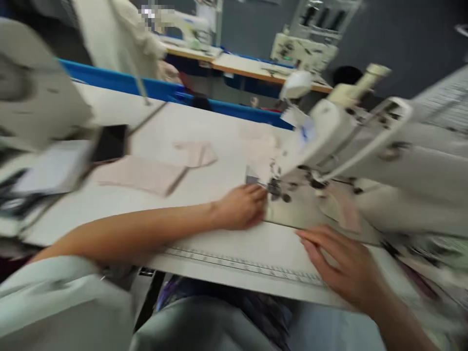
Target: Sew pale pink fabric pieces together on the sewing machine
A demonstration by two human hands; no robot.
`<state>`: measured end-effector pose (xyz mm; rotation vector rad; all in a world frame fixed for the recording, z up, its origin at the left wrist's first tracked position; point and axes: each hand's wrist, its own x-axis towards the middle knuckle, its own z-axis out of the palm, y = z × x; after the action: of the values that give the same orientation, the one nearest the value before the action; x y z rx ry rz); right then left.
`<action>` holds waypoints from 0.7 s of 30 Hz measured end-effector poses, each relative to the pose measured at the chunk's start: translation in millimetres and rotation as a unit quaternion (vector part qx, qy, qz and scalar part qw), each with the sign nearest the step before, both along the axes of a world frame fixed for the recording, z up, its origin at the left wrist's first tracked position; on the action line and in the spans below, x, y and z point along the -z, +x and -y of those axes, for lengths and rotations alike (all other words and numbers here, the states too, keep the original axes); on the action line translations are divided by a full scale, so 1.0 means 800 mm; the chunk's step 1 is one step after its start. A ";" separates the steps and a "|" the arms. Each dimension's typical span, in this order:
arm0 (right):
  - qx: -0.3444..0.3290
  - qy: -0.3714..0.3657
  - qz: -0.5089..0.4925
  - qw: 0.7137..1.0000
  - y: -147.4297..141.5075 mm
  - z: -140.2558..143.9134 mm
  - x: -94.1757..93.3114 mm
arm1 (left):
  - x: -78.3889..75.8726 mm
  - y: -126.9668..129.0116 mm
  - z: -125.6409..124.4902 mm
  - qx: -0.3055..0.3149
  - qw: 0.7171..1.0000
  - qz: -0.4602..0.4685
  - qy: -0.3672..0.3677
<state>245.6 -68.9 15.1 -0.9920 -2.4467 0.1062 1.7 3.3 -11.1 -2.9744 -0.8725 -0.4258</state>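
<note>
Blue marks (304, 133) on the white paper tag (295, 117) at the cream metal sewing machine (318, 124) are illegible. Beside the machine: left hand (242, 206) curled, fingertips hidden, grip cannot be told; right hand (343, 263) released, fingers loosely parted.

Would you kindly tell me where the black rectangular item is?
In the head view, the black rectangular item lies on the left side, just beyond the larger pale pink cloth piece.

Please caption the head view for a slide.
Left hand and right hand at a sewing machine, pink cloth on the table.
</note>
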 end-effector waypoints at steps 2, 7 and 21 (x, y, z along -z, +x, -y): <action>0.037 -0.044 0.018 0.998 0.013 -0.005 0.007 | 0.012 0.001 -0.007 -0.002 1.000 0.019 0.009; 0.010 -0.060 0.049 0.997 -0.004 -0.057 0.017 | 0.010 -0.002 0.000 -0.007 0.999 -0.010 0.042; -0.087 -0.045 0.023 0.995 0.001 -0.071 0.030 | -0.018 0.000 0.023 0.040 0.997 0.054 0.041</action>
<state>246.5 -12.2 -8.9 -0.8237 -2.5877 0.2583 1.4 -14.7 3.5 -2.9422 -0.7263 -0.6153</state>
